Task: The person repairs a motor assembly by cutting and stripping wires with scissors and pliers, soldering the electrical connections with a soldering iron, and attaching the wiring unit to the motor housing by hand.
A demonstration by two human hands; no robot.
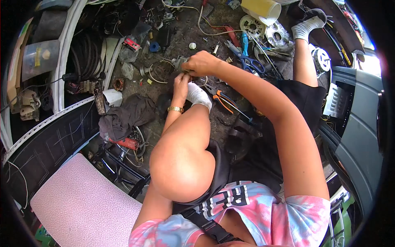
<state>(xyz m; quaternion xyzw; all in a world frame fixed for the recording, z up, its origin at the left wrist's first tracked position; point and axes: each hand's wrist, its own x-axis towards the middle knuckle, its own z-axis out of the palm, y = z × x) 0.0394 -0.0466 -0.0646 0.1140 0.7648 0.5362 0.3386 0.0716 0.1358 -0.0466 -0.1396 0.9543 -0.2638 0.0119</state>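
Observation:
Both my hands meet near the floor, just beyond my white-socked foot (199,95). My right hand (201,64) has its fingers curled down on a grey metal part (178,61) with a pale cable (151,73) looped beside it. Right below it, my left hand (181,85), with a gold watch (175,109) on the wrist, has its fingers pinched together close to the right fingertips. What lies between the fingertips is too small to make out. Orange-and-black pliers (222,100) lie to the right of the foot.
Blue-handled scissors (249,61), a blue screwdriver (245,43) and metal discs (252,27) lie on the floor at upper right. A dark cloth (127,117) is left of my leg, a pink cushioned seat (84,206) at lower left. A grey cabinet (358,136) stands right.

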